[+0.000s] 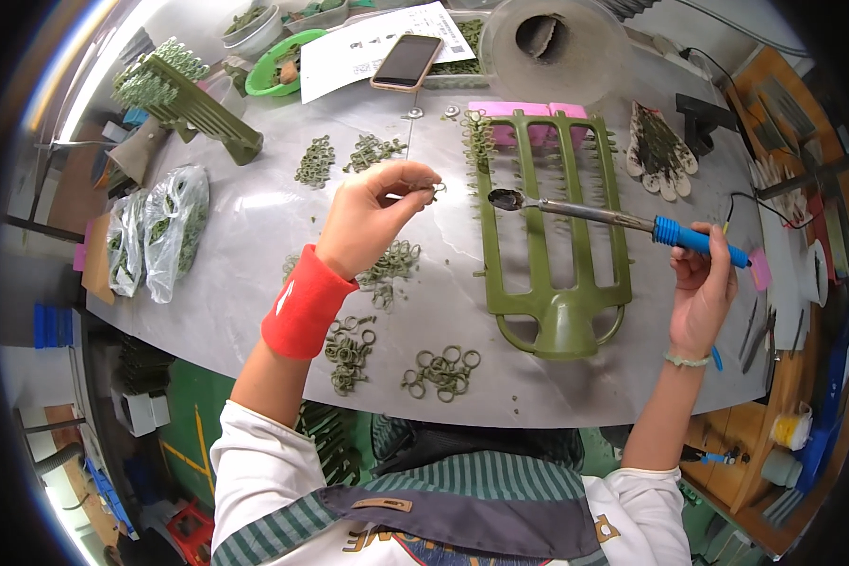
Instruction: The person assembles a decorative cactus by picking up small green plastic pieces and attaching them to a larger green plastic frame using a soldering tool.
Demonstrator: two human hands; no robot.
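My left hand, with a red wristband above it, pinches a small green ring between thumb and fingertips, partly hidden by them. Closed round the blue handle of a soldering iron is my right hand. The iron's dark, spoon-shaped tip hangs over the left part of a green, waxy-looking frame with several long bars. Small green pieces line its upper left bar. Below my left hand lie loose piles of green rings, with further green pieces beyond it.
Pink blocks sit under the frame's far end. A stained glove lies to its right. A phone rests on a paper sheet beside a green basket. Plastic bags and another upright green frame are at the left.
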